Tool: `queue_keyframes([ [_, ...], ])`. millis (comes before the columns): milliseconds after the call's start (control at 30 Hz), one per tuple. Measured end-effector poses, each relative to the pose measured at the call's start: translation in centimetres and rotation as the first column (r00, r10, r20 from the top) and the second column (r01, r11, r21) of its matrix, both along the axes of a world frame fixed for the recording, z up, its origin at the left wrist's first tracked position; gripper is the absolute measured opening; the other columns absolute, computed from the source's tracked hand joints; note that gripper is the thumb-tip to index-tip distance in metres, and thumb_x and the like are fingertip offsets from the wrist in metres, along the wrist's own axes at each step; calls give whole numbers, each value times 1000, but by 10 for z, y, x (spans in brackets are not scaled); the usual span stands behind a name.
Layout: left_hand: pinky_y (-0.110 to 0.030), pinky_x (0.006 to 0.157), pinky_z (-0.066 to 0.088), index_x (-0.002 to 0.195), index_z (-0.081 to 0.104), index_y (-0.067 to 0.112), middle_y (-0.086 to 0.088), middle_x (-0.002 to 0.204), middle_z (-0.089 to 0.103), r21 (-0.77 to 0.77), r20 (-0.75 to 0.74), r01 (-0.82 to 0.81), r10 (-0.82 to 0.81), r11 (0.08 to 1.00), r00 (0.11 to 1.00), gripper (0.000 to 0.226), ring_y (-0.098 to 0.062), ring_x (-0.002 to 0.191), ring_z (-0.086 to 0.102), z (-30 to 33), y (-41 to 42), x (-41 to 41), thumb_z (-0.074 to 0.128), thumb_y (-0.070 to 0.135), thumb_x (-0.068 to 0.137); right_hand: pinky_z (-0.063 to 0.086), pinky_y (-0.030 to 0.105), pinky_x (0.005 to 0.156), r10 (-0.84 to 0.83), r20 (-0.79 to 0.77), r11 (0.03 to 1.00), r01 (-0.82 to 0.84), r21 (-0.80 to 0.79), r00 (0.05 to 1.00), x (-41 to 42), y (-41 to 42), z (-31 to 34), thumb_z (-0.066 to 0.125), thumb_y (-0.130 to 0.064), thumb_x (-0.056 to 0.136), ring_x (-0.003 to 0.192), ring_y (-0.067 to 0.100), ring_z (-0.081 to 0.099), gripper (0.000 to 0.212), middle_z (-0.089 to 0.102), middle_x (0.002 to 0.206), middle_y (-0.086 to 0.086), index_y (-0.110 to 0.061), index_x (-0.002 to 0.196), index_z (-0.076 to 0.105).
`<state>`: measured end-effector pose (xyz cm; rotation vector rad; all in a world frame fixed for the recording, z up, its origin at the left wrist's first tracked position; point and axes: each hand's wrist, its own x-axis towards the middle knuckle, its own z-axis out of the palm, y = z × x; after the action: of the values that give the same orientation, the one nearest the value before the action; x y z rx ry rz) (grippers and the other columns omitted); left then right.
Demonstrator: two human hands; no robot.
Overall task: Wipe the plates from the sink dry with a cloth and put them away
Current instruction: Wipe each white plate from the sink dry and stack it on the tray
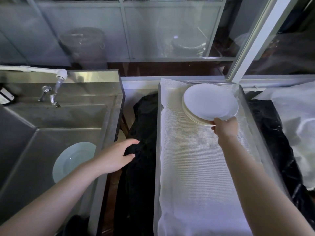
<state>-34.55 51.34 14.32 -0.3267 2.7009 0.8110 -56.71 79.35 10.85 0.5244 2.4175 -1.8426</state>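
A stack of white plates (208, 103) rests at the far end of a long metal tray (157, 133) lined with white cloth (190, 167). My right hand (225, 128) pinches the near rim of the top plate with thumb and fingers. One pale plate (71, 160) lies in the steel sink (42, 133) at the left, partly hidden by my left forearm. My left hand (115, 157) reaches over the sink's right edge and closes its fingers on a black cloth (136, 159) that hangs in the gap between sink and tray.
A tap (58, 87) stands behind the sink. Glass cabinet doors (167, 31) at the back show a pot and stacked dishes. Black plastic (272, 133) and white sheeting (294, 116) lie right of the tray.
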Motion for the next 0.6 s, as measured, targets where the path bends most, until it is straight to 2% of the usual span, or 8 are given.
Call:
queue_keyframes([
  [67, -24, 105, 33, 143, 37, 36, 12, 150, 39, -16, -3, -31, 30, 999, 1000, 50, -9, 136, 38, -3, -1, -1, 54, 27, 97, 39, 28, 46, -21, 27, 1000, 20, 22, 999, 0, -2, -2, 49, -5, 73, 47, 18, 49, 39, 67, 86, 16, 2, 111, 56],
  [200, -25, 105, 33, 142, 38, 37, 12, 149, 40, -21, 13, -36, 37, 999, 999, 49, -10, 136, 39, -9, -6, 1, 54, 28, 97, 36, 25, 44, -25, 45, 998, 23, 55, 999, 6, -6, -2, 48, -3, 72, 47, 17, 48, 17, 64, 65, 8, -3, 79, 63],
  [267, -23, 103, 32, 142, 38, 37, 13, 150, 40, -16, 19, -33, 33, 999, 999, 48, -10, 136, 39, -11, -8, 2, 54, 29, 97, 35, 23, 42, -34, 57, 998, 31, 53, 998, 9, -8, -2, 48, -4, 73, 45, 14, 49, 15, 61, 59, 3, -5, 77, 62],
  [367, -23, 101, 34, 142, 37, 38, 12, 150, 39, -15, 23, -33, 34, 999, 999, 49, -11, 135, 40, -15, -12, 7, 53, 29, 97, 43, 20, 45, -81, 95, 992, 90, -88, 992, 15, -10, -1, 51, -2, 80, 48, 11, 54, 8, 62, 68, 5, -7, 77, 58],
  [433, -25, 100, 38, 143, 36, 38, 12, 150, 39, -31, 26, -30, 31, 999, 999, 49, -12, 133, 43, -15, -14, 12, 53, 29, 98, 51, 24, 58, -90, 145, 973, 118, -197, 985, 26, -15, -5, 54, -4, 85, 58, 15, 57, 3, 61, 79, 9, -5, 82, 54],
  [500, -27, 94, 46, 143, 36, 38, 8, 147, 44, -52, 29, -38, 39, 998, 999, 49, -11, 120, 54, -16, -16, 18, 53, 30, 97, 52, 29, 64, -20, 181, 978, 56, -199, 983, 45, -25, -11, 55, -7, 87, 65, 18, 59, 12, 60, 86, 11, -4, 98, 54],
  [533, -28, 87, 50, 143, 36, 38, 4, 143, 50, -65, 27, -43, 45, 997, 999, 49, -6, 106, 58, -17, -18, 23, 53, 30, 97, 52, 30, 69, 37, 176, 987, -8, -161, 984, 57, -32, -14, 56, -9, 87, 72, 19, 61, 20, 62, 90, 11, -8, 107, 56],
  [600, -19, 67, 51, 144, 36, 38, -1, 133, 58, -86, 13, -39, 40, 996, 999, 50, 7, 89, 50, -21, -25, 33, 53, 30, 97, 49, 33, 91, 184, 116, 981, -190, 39, 976, 84, -47, -15, 57, -16, 88, 99, 21, 64, 36, 67, 110, 7, -10, 124, 60],
])
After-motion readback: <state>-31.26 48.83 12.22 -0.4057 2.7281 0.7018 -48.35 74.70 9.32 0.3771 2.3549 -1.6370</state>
